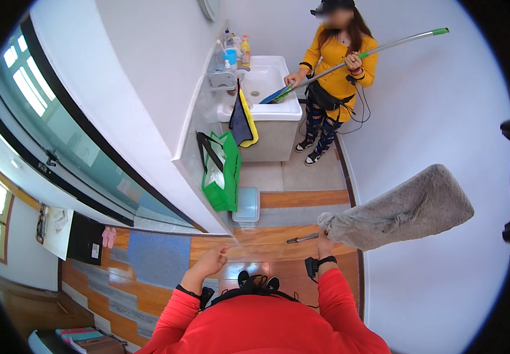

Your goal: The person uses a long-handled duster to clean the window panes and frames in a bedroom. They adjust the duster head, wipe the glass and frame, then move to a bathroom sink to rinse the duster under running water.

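Observation:
My right hand (pixel 324 245) grips a short metal handle (pixel 303 238) beneath a large grey plush cloth head (pixel 409 212), which looks like a duster or a covered mop head. The head is raised to the right, close to the white wall (pixel 440 283). Part of the handle is hidden by my hand and the gathered cloth. My left hand (pixel 210 262) hangs over the wooden floor (pixel 255 241) with nothing in it, its fingers loosely bent and apart.
Ahead, a person (pixel 341 62) holds a green-and-silver mop (pixel 339 66), its blue head in a white sink (pixel 266 73). A green bag (pixel 224 177) and a lidded bin (pixel 246 205) stand beneath, left. A blue mat (pixel 159 256) lies near a glass sliding door (pixel 82 146).

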Available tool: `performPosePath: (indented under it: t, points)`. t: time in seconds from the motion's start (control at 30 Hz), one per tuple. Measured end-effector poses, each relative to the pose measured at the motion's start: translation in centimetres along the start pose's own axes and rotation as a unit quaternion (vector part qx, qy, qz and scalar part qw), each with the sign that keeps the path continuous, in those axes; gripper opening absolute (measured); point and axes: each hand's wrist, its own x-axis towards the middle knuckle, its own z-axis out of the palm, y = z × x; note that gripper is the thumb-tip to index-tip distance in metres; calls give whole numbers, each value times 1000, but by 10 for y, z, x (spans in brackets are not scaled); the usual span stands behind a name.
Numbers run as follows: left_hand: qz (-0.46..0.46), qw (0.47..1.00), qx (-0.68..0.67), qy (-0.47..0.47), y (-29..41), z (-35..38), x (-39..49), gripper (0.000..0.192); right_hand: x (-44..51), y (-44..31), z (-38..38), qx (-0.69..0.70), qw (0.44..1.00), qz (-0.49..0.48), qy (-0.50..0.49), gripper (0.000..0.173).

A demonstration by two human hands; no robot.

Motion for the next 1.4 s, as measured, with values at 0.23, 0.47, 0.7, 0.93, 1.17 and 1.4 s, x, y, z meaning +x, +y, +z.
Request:
performPosePath:
  t: [0.23,0.47,0.7,0.93,1.17,1.4]
  points:
    - [-7,1000,-13,-9,-1,4,-3,43,1,0,-5,22,999,26,13,42]
    - [-1,999,-39,-7,-9,12,-1,44,-3,1,-19,75,995,53,-36,58]
    - [-2,1000,-25,-19,-5,14,1,44,-3,19,-12,28,996,-65,62,39]
    - [0,999,-22,-23,-1,19,2,43,-6,23,-12,63,998,-9,11,42]
    - [7,1000,-13,-20,-8,24,2,43,-30,-17,-32,27,1000,-12,5,46]
    - [4,1000,-22,-15,-7,25,-2,42,-33,1,-30,41,999,18,-9,47]
